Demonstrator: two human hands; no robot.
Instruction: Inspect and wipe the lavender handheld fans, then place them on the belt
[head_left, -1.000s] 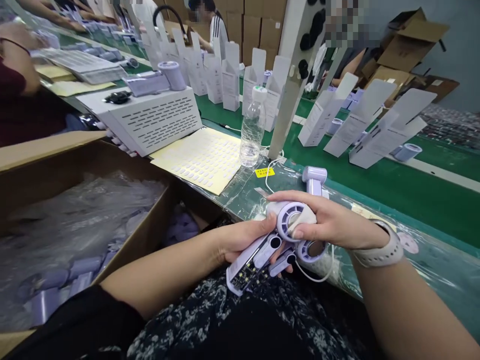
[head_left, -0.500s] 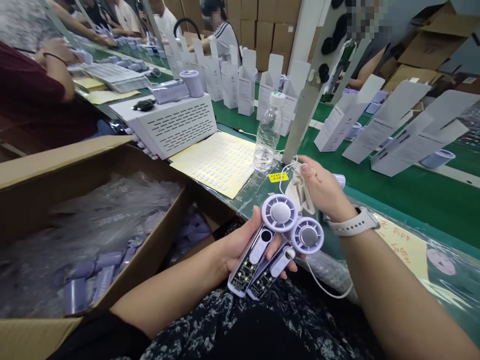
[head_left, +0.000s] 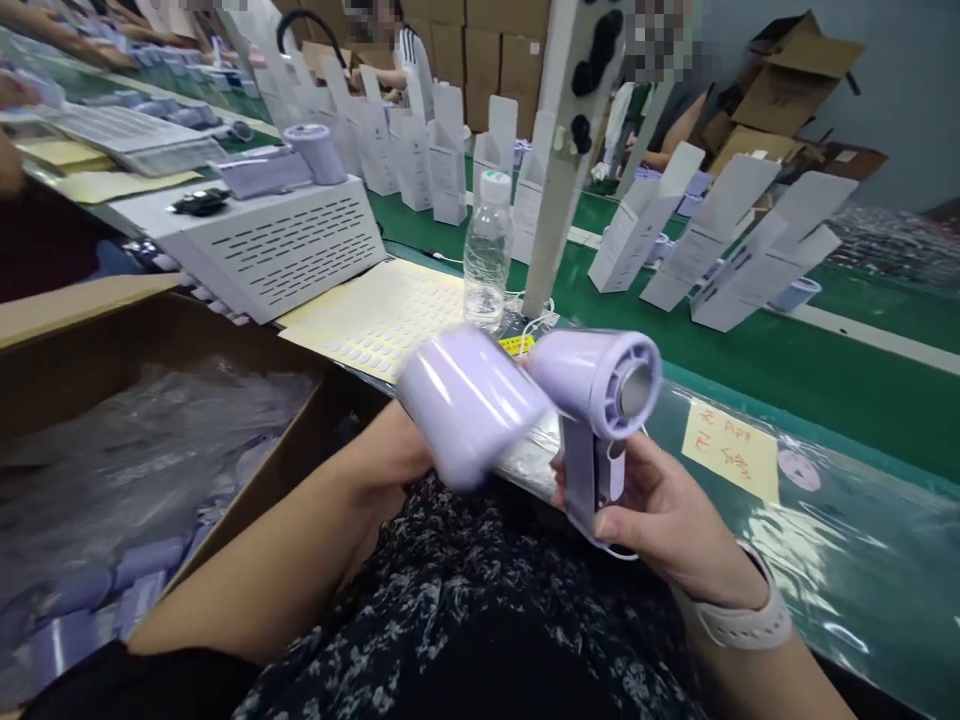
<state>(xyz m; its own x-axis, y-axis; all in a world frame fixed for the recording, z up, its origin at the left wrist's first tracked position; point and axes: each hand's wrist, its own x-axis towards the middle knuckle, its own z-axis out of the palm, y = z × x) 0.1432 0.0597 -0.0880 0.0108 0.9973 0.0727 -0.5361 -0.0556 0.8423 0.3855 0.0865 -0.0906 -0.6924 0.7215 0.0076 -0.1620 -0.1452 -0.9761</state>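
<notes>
"Green belt (head_left: 900, 335) on the far side: which containers?"

"White boxes (head_left: 646, 225), standing, flaps raised; contents not visible from this angle."

"Near left?"

"One open carton (head_left: 75, 308), holding clear plastic (head_left: 187, 430) and purple parts (head_left: 150, 560). Beyond the hands, a capped bottle (head_left: 487, 250) contains a little clear liquid (head_left: 484, 302)."

"Hands?"

"Right hand (head_left: 675, 515) wraps the right fan (head_left: 577, 370) by its handle. Left hand (head_left: 401, 450) is partly hidden behind the blurred left fan (head_left: 476, 400); its grip cannot be determined."

"Position of the fans?"

"Both raised above the lap (head_left: 487, 600), side by side; whether they touch cannot be told."
</notes>
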